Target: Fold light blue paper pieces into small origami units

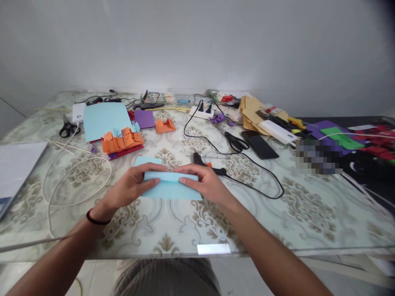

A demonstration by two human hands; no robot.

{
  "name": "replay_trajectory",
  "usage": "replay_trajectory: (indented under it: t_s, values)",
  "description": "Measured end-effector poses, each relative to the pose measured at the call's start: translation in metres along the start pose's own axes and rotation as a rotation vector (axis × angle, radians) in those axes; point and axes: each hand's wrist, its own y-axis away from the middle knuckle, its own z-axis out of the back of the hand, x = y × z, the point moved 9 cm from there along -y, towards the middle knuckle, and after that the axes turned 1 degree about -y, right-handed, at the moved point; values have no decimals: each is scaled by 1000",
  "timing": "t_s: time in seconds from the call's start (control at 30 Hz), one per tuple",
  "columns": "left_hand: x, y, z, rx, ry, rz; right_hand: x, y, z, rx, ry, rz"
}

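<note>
A sheet of light blue paper (173, 191) lies on the patterned table in front of me, its far edge curled over toward me. My left hand (134, 183) pinches the left end of the fold, thumb on the near side and fingers behind. At the right end my right hand (205, 181) grips the fold the same way. Another light blue paper piece (148, 160) rests just behind my left hand. Beyond my right hand lies a black glue gun (197, 159), with an orange scrap beside it.
Folded orange paper pieces (123, 140) and a large light blue sheet (106, 120) lie back left. Black scissors (236, 142), a dark phone (261, 144) and a power strip (201, 112) sit back right. A black cord loops rightward; a white cable (51, 197) curves at left.
</note>
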Motion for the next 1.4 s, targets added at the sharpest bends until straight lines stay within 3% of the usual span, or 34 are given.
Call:
replay_trajectory:
  t_s: [0.1, 0.27, 0.43, 0.57, 0.67, 0.83, 1.0, 1.23, 1.4]
  values:
    - [10, -2, 4, -85, 120, 85, -1, 0, -2, -17, -6, 2]
    - [23, -2, 2, -68, 183, 221, -1, 2, -7, -20, 91, 11]
    - [17, -2, 1, -58, 35, 120, -8, 3, -20, 62, 87, -47]
    - [9, 0, -7, -40, -16, 65, -10, 3, -24, 44, 73, -74]
    - [7, 2, -13, -45, 79, 71, -12, 3, -26, 45, 1, -110]
    - [9, 5, -11, -192, 171, 90, -17, 1, -28, 16, -159, -149]
    - [18, 6, -29, -53, -28, 166, -22, 1, -31, -3, -263, -186]
    - [13, 7, -26, -105, -8, 202, -21, 5, -40, 65, -220, -176]
    - [7, 8, -22, -140, -124, 186, -20, 6, -42, 73, -106, -153]
